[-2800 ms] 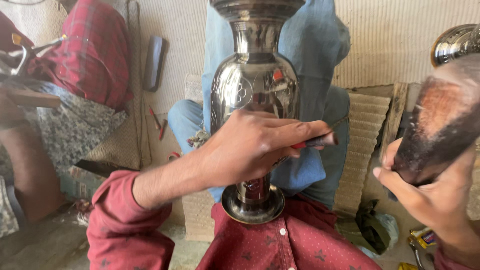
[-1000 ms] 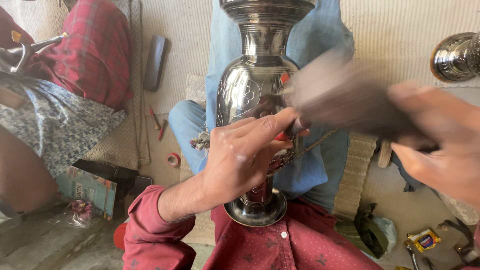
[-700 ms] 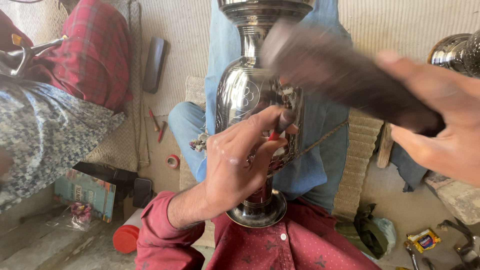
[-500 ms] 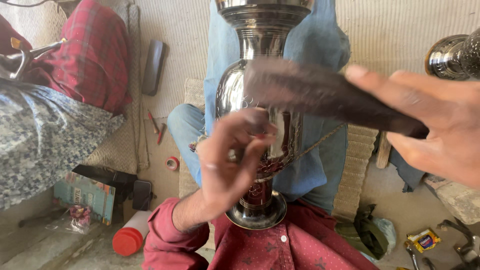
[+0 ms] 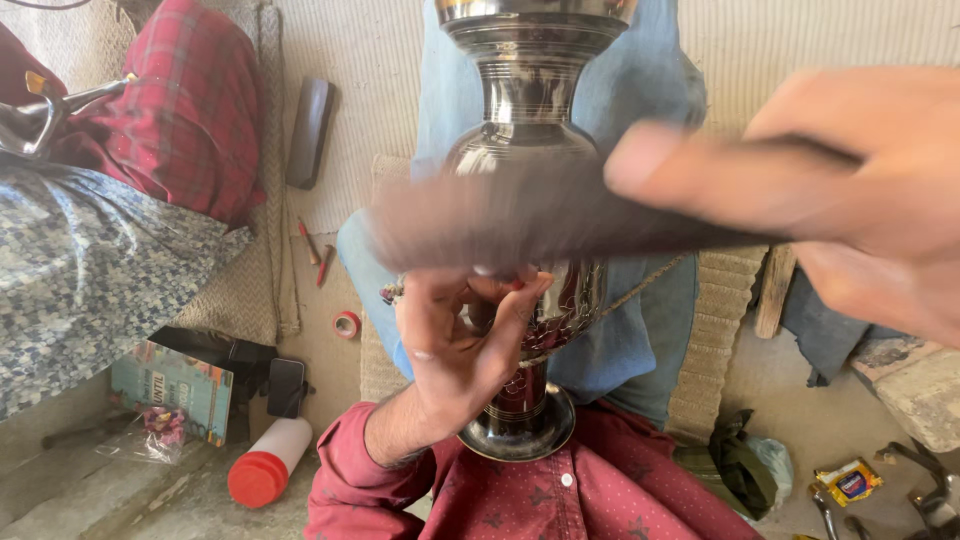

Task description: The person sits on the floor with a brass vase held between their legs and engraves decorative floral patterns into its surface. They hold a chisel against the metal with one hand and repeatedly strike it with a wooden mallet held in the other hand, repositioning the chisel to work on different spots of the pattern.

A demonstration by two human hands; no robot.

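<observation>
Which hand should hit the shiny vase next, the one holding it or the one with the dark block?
Probably the right hand. It grips the dark block, raised just in front of the metal vase. The left hand is cupped against the vase's body, steadying it.

Dark tool (image 5: pixel 520 215) blurred, perhaps wooden; vase (image 5: pixel 530 90) top cropped.

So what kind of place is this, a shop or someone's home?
Probably a small floor-level metalcraft workshop. The left hand steadies a shiny metal vase on the lap, the right hand swings a dark blurred tool, and hand tools lie on woven floor mats.
</observation>
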